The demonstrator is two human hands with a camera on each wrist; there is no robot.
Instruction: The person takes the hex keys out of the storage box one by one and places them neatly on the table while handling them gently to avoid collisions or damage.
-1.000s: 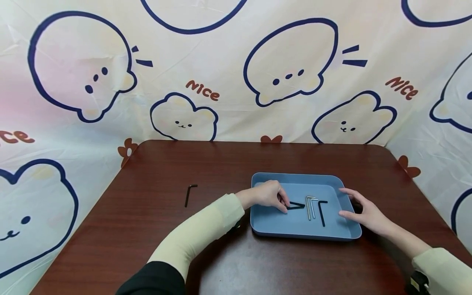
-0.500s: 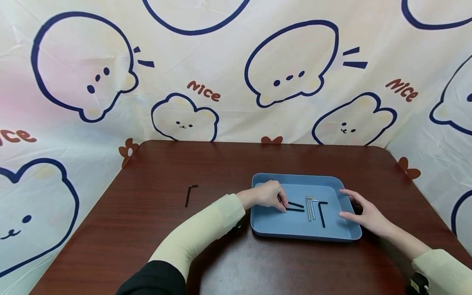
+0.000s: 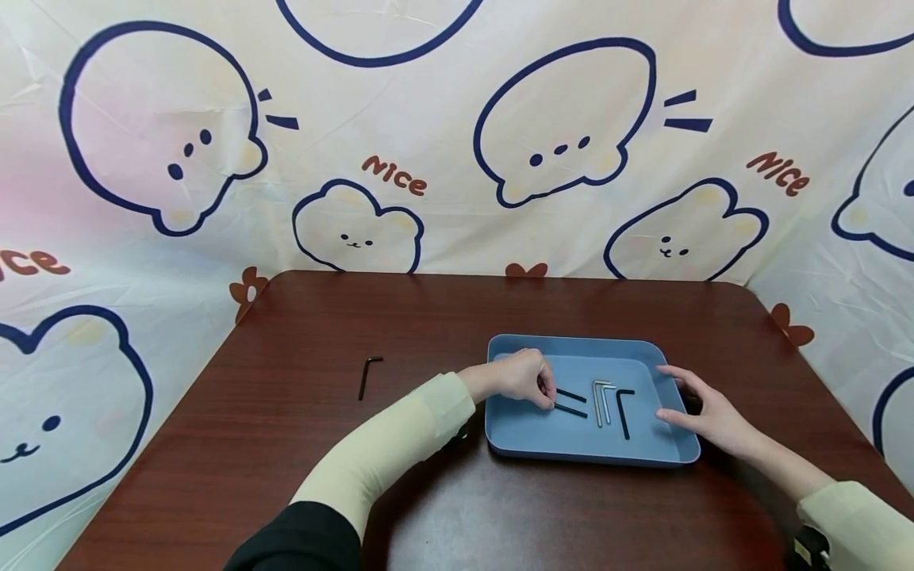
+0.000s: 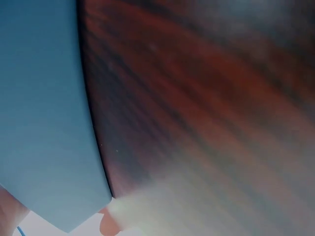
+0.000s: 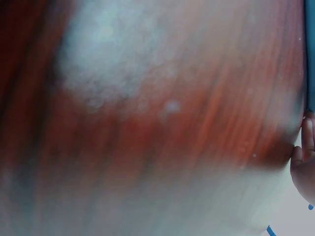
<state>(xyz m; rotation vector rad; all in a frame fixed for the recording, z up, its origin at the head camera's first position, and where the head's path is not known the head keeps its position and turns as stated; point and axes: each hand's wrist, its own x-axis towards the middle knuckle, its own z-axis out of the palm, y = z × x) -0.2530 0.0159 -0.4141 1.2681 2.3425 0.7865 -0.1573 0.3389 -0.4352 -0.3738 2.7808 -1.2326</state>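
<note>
My left hand (image 3: 524,379) is over the left half of a blue tray (image 3: 528,444), thumb and fingers pinching dark hex keys. Two straight black shafts, an upper hex key (image 3: 571,395) and a lower hex key (image 3: 571,411), stick out to the right from the fingertips; their other ends are hidden by the hand. Right of them in the tray lie two silver hex keys (image 3: 597,404) and a black hex key (image 3: 624,416). My right hand (image 3: 710,408) rests at the tray's right rim, fingers extended, thumb apart. In the right wrist view, part of a hand (image 5: 305,172) shows by the tray edge.
Another black hex key (image 3: 366,377) lies on the brown wooden table (image 3: 321,333), left of the tray. A cartoon-printed cloth (image 3: 457,119) hangs behind and beside the table. Both wrist views show mostly tabletop, blurred.
The two black shafts at my left fingertips, which met at their right ends, now stand apart and slant down to the right. My right hand and the tray stay put.
</note>
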